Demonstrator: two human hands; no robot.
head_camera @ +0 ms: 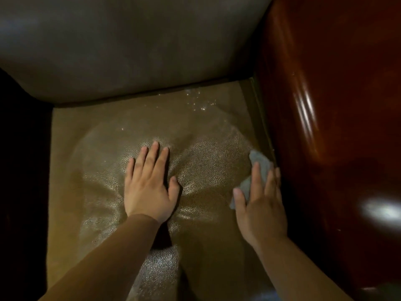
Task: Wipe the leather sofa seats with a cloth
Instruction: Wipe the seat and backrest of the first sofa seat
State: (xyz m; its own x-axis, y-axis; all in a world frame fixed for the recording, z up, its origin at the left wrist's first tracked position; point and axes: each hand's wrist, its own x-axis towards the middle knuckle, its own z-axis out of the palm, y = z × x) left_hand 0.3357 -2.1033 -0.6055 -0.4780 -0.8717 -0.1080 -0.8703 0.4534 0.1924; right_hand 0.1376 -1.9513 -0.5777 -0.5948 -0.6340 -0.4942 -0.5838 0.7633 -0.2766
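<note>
hands: two, bare, no rings | forearms: bare | sleeves: out of frame

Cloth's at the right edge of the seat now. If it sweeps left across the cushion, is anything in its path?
Yes. The left hand lies flat mid-seat, left of the cloth that the right hand presses down. The seat shows nothing else in the way.

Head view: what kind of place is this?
Likely a home living room or lounge, seen close up: a tan pebbled-leather seat cushion, a grey-brown leather backrest and a glossy reddish-brown wooden armrest. Nothing beyond the sofa shows.
</note>
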